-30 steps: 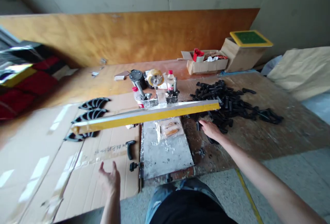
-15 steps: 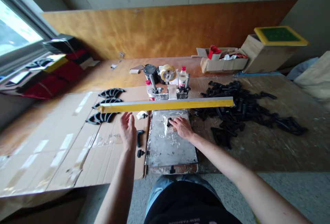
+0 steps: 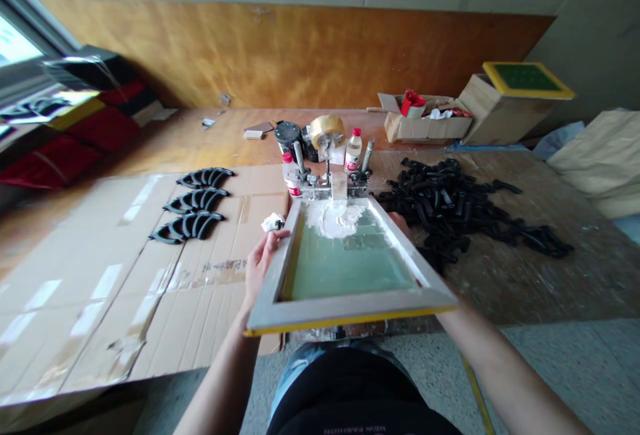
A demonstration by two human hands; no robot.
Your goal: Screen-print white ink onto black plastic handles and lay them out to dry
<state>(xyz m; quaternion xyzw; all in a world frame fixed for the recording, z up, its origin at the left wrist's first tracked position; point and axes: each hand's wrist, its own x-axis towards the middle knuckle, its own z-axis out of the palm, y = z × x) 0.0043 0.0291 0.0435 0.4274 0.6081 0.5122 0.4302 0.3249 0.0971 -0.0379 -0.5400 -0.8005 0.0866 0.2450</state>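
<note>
A screen printing frame (image 3: 360,303) with a pale rim and a green mesh lies tilted down over the metal plate, which it mostly hides. White paste (image 3: 336,220) is smeared on the far part of the mesh. My left hand (image 3: 259,263) is closed at the frame's left side, fingertips on the rim. My right hand (image 3: 400,223) is by the right side, its fingers mostly hidden behind the rim. The frame is joined to a clamp (image 3: 341,188) at the back. Whatever lies on the plate under the mesh is out of sight.
Black curved handles (image 3: 187,227) lie in three rows on the cardboard (image 3: 210,301) at left. A heap of black handles (image 3: 450,198) lies at right. Behind the clamp stand red-capped bottles (image 3: 354,149), a black tub (image 3: 288,135) and a tape roll (image 3: 327,133).
The frame has swung down from edge-on to over the plate. My right hand has left the small black piece on the plate for the frame's right side; my left hand has met the rim.
</note>
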